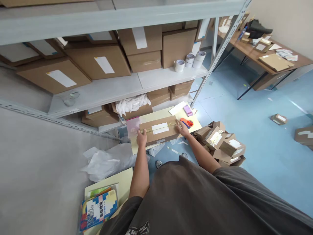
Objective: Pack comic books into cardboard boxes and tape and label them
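A long brown cardboard box point(149, 126) with a white label point(160, 128) and tape along its top lies on a narrow pale yellow table point(135, 148). My left hand point(141, 137) grips its left end, thumb up on the top face. At the opposite end, my right hand point(182, 128) is closed on the box's corner. Just right of that hand rests an orange and blue tape dispenser point(187, 123). Beside the left end lies a translucent pinkish pouch point(132, 126). Behind the box are a white sheet point(177, 108) and a blurred pink item point(188, 110).
A metal shelf point(156, 78) with cartons and tape rolls point(179, 66) overhangs the table's far side. Opened boxes point(220, 143) pile on the floor at right. White plastic bags point(107, 161) lie at left, near books point(99, 209). A wooden desk point(274, 65) stands far right.
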`<state>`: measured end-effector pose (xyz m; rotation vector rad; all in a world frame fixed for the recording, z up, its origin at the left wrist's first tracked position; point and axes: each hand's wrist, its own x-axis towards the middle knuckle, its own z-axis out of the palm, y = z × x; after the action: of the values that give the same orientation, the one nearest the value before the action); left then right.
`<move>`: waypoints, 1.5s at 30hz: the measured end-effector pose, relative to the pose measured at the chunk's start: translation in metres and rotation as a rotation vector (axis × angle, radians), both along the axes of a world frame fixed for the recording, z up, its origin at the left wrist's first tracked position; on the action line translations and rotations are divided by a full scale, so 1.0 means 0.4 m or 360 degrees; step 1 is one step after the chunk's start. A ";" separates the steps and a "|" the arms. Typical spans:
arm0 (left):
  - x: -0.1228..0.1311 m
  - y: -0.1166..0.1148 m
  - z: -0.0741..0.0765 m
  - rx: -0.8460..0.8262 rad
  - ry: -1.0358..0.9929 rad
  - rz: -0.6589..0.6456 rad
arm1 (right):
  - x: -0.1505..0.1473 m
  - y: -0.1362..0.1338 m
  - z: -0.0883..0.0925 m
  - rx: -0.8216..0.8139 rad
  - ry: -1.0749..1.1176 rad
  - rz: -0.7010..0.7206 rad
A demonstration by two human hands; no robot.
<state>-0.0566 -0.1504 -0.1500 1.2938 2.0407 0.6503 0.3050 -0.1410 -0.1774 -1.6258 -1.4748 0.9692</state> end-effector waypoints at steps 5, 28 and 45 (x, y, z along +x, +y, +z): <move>0.007 0.019 0.019 -0.0159 0.0142 0.0249 | 0.189 0.070 -0.012 -0.0086 -0.0296 -0.0184; 0.157 0.055 0.005 -0.0153 -0.0052 0.0331 | 0.444 0.159 -0.258 -0.0330 -0.0168 0.0094; 0.261 0.087 0.011 -0.0130 -0.0064 0.0316 | 0.110 0.128 0.210 -0.0046 0.0114 0.0994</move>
<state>0.0479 -0.1154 -0.1455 1.0320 2.1570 0.6680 0.3490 -0.0898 -0.0935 -1.1396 -1.9716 1.3668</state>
